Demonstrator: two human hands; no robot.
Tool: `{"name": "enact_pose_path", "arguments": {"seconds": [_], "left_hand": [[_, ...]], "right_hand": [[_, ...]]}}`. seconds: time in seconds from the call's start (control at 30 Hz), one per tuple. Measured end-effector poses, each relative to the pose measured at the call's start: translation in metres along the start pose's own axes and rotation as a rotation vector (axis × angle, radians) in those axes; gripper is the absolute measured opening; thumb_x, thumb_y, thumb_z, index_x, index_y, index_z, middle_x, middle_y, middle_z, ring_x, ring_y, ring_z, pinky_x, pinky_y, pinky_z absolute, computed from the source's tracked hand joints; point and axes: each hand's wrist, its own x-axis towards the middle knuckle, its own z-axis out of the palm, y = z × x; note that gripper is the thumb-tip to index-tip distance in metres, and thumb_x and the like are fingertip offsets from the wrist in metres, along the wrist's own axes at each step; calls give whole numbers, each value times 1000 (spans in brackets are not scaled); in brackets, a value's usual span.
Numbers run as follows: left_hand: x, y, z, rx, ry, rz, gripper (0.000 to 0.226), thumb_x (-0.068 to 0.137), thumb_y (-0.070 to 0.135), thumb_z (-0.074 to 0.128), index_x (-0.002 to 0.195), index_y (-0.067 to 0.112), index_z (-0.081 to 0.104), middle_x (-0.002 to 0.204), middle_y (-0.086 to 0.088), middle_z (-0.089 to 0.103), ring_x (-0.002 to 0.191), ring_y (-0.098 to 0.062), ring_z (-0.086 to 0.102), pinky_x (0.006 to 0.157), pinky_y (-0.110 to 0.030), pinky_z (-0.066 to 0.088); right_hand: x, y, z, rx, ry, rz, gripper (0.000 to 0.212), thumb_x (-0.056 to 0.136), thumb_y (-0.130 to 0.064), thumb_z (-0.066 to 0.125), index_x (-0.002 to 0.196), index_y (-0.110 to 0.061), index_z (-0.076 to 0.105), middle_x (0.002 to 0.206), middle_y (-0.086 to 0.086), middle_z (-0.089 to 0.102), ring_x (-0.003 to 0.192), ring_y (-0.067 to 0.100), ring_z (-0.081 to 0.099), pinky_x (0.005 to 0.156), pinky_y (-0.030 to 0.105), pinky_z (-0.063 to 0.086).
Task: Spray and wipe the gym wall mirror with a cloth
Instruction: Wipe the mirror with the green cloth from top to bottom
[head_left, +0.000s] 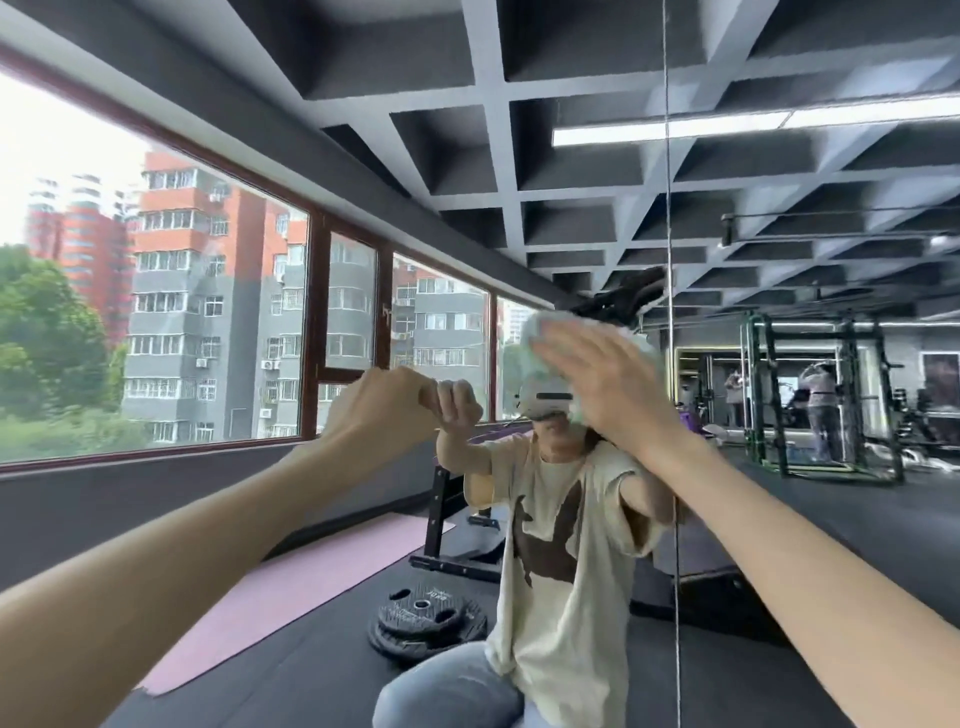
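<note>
The gym wall mirror (779, 182) fills the view ahead, with a vertical seam (670, 208) between two panels. My right hand (608, 384) lies flat with fingers spread, pressing a pale cloth (537, 332) against the glass at head height, just left of the seam. The cloth shows only around my fingers. My left hand (384, 405) is curled into a fist with nothing in it, and its knuckles touch the glass and meet their own reflection. No spray bottle is in view. My kneeling reflection sits behind both hands.
A long window (156, 291) runs along the left wall. Low down are a pink mat (311, 571), stacked black weight plates (426, 618) and a bench frame (447, 525). The mirror reflects a squat rack (821, 395) and people far back on the right.
</note>
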Motion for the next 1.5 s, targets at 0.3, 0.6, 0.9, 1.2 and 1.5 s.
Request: {"name": "enact_pose_path", "arguments": {"seconds": [0.3, 0.6, 0.9, 1.2, 1.5], "left_hand": [[-2, -4, 51, -187, -18, -116, 33, 80, 4, 51, 62, 30, 61, 80, 2, 66, 69, -13, 55, 53, -23, 40], [-19, 16, 73, -309, -3, -117, 31, 78, 2, 50, 62, 24, 65, 79, 0, 68, 72, -15, 58, 58, -24, 42], [-49, 12, 101, -192, -173, -195, 21, 79, 5, 53, 74, 14, 72, 94, -9, 68, 76, -18, 54, 66, -24, 40], [-81, 5, 140, -278, -106, -202, 36, 79, -2, 43, 69, 21, 70, 75, 2, 63, 66, -11, 51, 56, -18, 35], [-94, -11, 143, -355, -115, -222, 34, 81, -2, 46, 70, 20, 69, 71, 2, 58, 60, -4, 45, 45, -11, 31]], "right_hand": [[-78, -76, 39, -15, 125, 163, 69, 80, 4, 48, 144, -21, 41, 152, -2, 35, 142, 19, 24, 120, 39, 11], [-53, 28, -21, -16, 242, 570, 58, 88, -1, 45, 144, -15, 39, 153, 4, 34, 142, 22, 27, 118, 42, 20], [-153, -9, 2, -20, -146, -257, 67, 82, 7, 38, 140, -25, 44, 146, -3, 44, 137, 16, 34, 117, 38, 22], [-123, -63, 38, 123, 153, 206, 62, 84, 9, 48, 139, -18, 47, 149, 1, 40, 140, 17, 26, 118, 20, 0], [-220, -20, 13, -78, -126, -331, 63, 77, 7, 66, 134, -16, 55, 141, 2, 51, 132, 19, 41, 113, 36, 28]]}}
